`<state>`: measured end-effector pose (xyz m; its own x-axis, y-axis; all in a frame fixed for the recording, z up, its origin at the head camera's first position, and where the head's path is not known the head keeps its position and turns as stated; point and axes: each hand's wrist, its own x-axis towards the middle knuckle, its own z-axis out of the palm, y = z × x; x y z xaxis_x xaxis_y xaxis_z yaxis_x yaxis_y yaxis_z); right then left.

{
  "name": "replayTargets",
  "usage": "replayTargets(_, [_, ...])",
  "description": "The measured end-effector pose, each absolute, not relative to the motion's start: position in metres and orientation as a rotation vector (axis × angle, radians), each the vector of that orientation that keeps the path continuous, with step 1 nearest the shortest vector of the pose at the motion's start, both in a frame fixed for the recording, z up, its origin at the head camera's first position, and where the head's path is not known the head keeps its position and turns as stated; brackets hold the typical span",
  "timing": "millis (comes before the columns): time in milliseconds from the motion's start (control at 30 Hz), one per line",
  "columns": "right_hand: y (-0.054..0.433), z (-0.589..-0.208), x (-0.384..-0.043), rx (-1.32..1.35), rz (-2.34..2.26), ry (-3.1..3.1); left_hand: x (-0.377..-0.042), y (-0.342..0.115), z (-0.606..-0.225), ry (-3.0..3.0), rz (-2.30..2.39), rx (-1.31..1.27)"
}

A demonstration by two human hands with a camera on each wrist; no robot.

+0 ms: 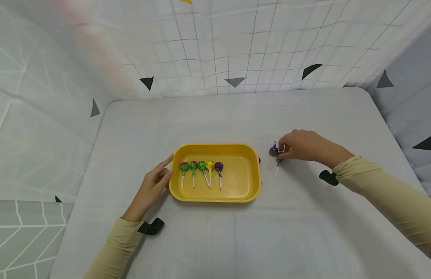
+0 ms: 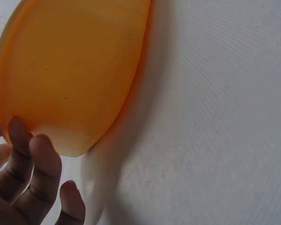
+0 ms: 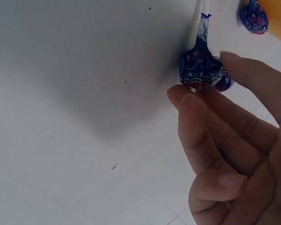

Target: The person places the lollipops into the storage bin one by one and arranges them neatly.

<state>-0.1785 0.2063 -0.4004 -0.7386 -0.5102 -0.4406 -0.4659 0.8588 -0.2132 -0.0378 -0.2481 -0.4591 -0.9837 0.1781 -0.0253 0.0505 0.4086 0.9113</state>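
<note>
A yellow tray (image 1: 215, 197) holds several wrapped lollipops in a row: green-and-red ones (image 1: 193, 166), a yellow one (image 1: 210, 166) and a purple one (image 1: 219, 167). My left hand (image 1: 153, 185) touches the tray's left end, fingertips against its outer wall in the left wrist view. To the right of the tray, my right hand (image 1: 302, 145) has thumb and fingers about the head of a purple lollipop (image 3: 200, 70), pinching it; its stick points towards me. Right beside it lies another purple lollipop (image 1: 273, 151), stick pointing away, partly hidden behind the first in the right wrist view.
One more purple lollipop (image 3: 254, 19) lies against the outside of the tray's right end, mostly hidden by the rim in the head view. A white cloth covers the table (image 1: 208, 240). White patterned sheets (image 1: 229, 46) rise behind the table and at both sides.
</note>
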Motion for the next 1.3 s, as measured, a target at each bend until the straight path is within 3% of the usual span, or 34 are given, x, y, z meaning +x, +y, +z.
replayTargets(700, [0.209,-0.402,-0.177,-0.730,-0.141,2.515,-0.037,-0.247,-0.460,2.545,1.621,0.206])
replayTargets(1300, [0.206,-0.375,-0.176,-0.805,-0.180,2.571,-0.038,-0.248,-0.460,2.525,1.634,0.217])
